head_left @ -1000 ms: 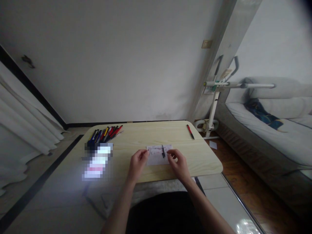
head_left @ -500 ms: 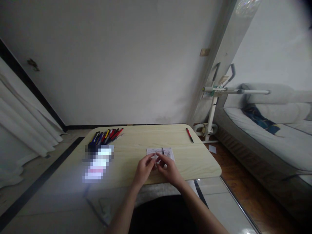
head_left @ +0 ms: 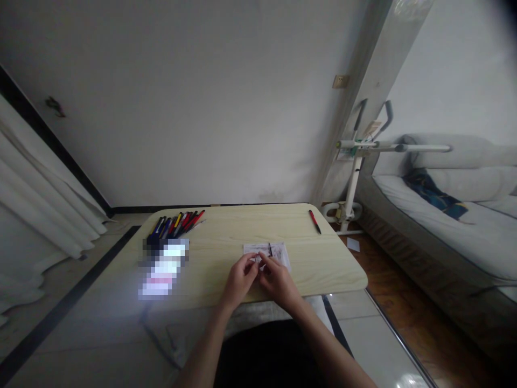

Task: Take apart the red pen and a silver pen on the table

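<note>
My left hand (head_left: 242,276) and my right hand (head_left: 277,277) meet over the near edge of the pale wooden table (head_left: 323,264). Thumbs and fingertips of both are pinched together around something small that I cannot make out. Just beyond the fingers lies a printed sheet of paper (head_left: 281,250), partly covered by the hands. A thin dark pen-like piece (head_left: 270,249) rests on that sheet.
Several pens and markers (head_left: 177,223) lie in a row at the table's back left, beside a blurred bright screen (head_left: 163,269). One red pen (head_left: 314,221) is at the back right. White exercise equipment (head_left: 353,178) and a bed (head_left: 436,215) stand to the right.
The fingers of both hands have drawn closer together, the right ones curling in more. The view has shifted slightly; pens and paper keep their places on the table.
</note>
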Motion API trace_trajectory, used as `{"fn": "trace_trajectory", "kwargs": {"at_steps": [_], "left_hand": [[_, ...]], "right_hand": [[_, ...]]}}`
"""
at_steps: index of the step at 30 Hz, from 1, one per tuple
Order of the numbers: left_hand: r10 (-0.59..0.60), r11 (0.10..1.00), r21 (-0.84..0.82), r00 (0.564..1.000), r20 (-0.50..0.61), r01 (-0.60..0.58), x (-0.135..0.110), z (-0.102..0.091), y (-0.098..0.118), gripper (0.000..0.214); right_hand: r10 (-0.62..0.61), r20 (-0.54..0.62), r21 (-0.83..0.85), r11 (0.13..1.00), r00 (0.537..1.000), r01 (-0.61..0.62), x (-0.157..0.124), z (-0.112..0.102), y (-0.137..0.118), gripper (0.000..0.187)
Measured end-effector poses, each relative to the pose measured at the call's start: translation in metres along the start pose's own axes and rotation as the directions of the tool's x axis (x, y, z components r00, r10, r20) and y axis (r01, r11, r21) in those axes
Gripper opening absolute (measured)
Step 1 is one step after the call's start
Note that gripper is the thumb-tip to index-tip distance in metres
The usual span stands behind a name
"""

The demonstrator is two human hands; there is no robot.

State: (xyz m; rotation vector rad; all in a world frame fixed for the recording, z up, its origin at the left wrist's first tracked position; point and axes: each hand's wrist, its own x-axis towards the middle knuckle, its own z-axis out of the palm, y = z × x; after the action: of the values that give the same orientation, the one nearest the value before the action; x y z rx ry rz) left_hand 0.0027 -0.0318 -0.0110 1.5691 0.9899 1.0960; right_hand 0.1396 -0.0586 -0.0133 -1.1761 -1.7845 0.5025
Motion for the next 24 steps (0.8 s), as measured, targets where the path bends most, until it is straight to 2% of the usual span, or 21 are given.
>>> {"fn": "trace_trajectory", "kwargs": {"at_steps": [11, 19, 24], "left_hand": [[0.049, 0.987, 0.154, 0.998, -0.037, -0.043, -0.0005, 0.0023, -0.0053, 0.031], [0.015, 0.994, 0.113, 0.998, -0.053, -0.009, -0.0021, 0.0028, -0.006, 0.027], [-0.017, 1.0, 0.015, 0.997, -0.079, 0.018, -0.0024, 0.001, -0.004, 0.018]], "right_hand": [[-0.049, 0.002, -0.09, 0.995, 0.999, 0.049, -0.0022, 0.0026, 0.0027, 0.052], [-0.044, -0.058, -0.115, 0.993, 0.997, 0.037, -0.0029, 0.0051, 0.0053, 0.04], [0.0, -0.101, -0.092, 0.996, 0.995, -0.01, -0.004, 0.0063, 0.0061, 0.025]]}}
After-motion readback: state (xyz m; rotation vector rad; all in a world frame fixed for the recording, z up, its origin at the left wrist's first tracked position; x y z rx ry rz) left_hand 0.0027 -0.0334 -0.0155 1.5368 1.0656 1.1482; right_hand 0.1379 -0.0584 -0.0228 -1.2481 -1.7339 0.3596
